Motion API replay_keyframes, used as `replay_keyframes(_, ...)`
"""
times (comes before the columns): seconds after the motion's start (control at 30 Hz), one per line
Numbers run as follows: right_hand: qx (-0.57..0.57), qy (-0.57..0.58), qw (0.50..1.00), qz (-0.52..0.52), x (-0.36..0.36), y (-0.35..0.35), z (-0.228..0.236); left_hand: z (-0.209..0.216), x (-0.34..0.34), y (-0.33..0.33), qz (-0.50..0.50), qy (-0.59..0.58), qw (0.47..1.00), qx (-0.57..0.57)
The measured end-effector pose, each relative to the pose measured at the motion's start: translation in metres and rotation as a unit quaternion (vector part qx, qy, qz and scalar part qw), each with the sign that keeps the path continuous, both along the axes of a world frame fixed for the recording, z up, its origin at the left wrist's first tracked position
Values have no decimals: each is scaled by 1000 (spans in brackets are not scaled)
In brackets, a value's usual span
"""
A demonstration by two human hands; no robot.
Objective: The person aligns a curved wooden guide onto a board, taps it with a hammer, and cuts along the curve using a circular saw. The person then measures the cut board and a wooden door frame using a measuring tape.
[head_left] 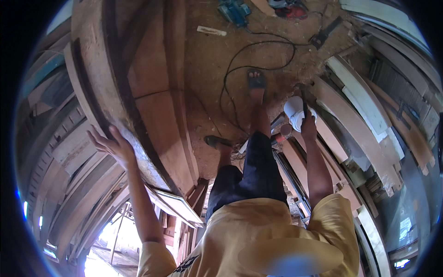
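Note:
My left hand [110, 147] lies with fingers spread on the edge of a long, worn wooden bench [121, 121] at my left. Nothing is held in it. At the right, my right hand [308, 125] is closed around the handle of a dark hammer-like tool [304, 98]; its head is too dark to make out fully. Just beside and behind that tool stands a white plastic container [292, 107], with more white plastic at its right. A small reddish-brown round object [285, 130] is close to my right wrist.
Stacked boards [360, 124] line the right side, and more timber [78, 161] fills the left. A black cable [258, 44] loops over the dirt floor. Near the far edge lie a teal power tool [234, 11] and a red tool [293, 11]. A brown panel [157, 111] leans by the bench.

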State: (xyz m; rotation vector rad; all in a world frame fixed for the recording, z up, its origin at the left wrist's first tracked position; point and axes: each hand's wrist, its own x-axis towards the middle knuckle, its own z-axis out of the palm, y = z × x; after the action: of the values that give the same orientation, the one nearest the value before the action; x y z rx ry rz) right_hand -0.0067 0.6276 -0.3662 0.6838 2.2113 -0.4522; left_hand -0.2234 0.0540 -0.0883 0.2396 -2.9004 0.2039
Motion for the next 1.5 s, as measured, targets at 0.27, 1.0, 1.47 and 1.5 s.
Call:
replay_keyframes(0.27, 138, -172, 950, 222, 1, 71, -85, -51, -58, 14, 64, 30, 995, 77)
replay_keyframes(1.0, 166, 153, 873, 433, -507, 42, -275, -51, -53, 20, 91, 42, 991, 94)
replay_keyframes(1.47, -325, -48, 937, 120, -301, -82, 310, -36, -19, 12, 176, 64, 974, 130)
replay_keyframes(1.5, -335, -35, 934, 114, -278, -83, 329, -26, -3, 16, 188, 72, 966, 163)
